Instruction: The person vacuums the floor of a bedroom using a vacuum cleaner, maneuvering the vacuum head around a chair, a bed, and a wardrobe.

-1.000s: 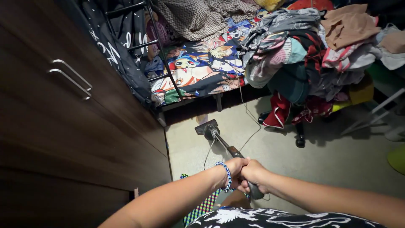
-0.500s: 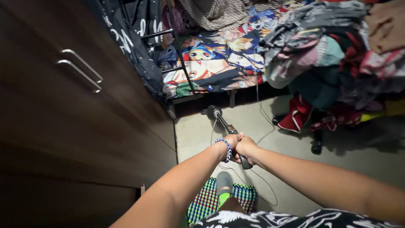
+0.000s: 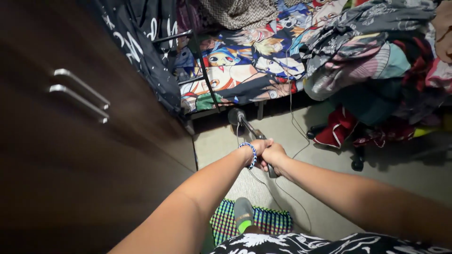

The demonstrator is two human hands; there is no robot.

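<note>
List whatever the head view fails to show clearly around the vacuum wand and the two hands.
- Vacuum wand grip: covered by left hand and right hand.
- Floor head: dark against the shadow under the bed, shape unclear.
- Thin cord: its upper end is lost among the bedding.
- Clothes pile: cut off by the right edge.

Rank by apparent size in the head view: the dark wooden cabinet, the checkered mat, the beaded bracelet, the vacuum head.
1. dark wooden cabinet, though nearness inflates it
2. checkered mat
3. vacuum head and beaded bracelet: look alike, not ranked
</note>
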